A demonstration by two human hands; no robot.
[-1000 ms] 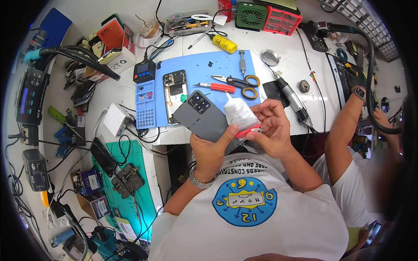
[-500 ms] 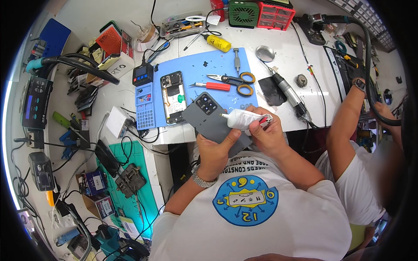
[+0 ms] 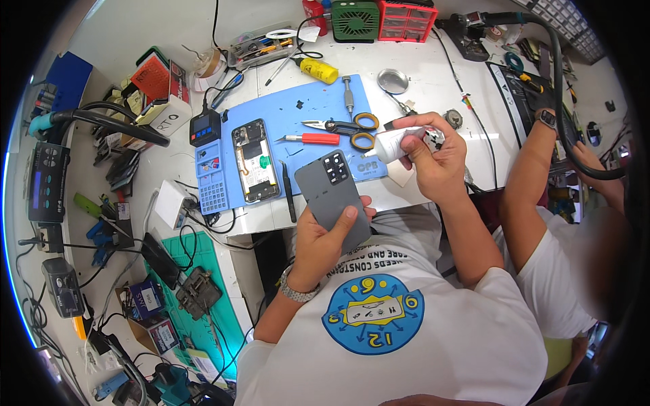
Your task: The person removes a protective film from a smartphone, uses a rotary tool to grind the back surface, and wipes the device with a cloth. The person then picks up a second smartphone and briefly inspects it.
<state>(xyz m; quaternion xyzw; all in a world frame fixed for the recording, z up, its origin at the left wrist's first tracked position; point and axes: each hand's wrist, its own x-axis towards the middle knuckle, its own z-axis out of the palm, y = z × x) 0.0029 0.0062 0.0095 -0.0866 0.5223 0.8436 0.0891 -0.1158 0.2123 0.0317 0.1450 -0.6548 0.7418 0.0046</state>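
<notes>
My left hand [image 3: 317,245] grips a dark grey phone back cover [image 3: 330,196] by its lower part, thumb across its face. Camera cutouts show at the cover's upper end. My right hand [image 3: 439,161] is closed round a white squeeze tube [image 3: 391,145], its thin nozzle pointing left, up and right of the cover and apart from it. On the blue mat [image 3: 288,101] lies an opened phone [image 3: 256,162] with its inside parts showing. Black tweezers [image 3: 288,193] rest between that phone and the cover.
Scissors [image 3: 362,128], a red-handled craft knife [image 3: 318,139] and a screwdriver [image 3: 348,95] lie on the mat. A small parts tray [image 3: 213,193] is left of it. A round tin lid [image 3: 393,80] lies beyond. At right, a co-worker's arm [image 3: 525,176] reaches over the bench.
My right hand has drawn the tube away from the cover, to the right and up. The cover is turned more upright in my left hand. The tweezers now show.
</notes>
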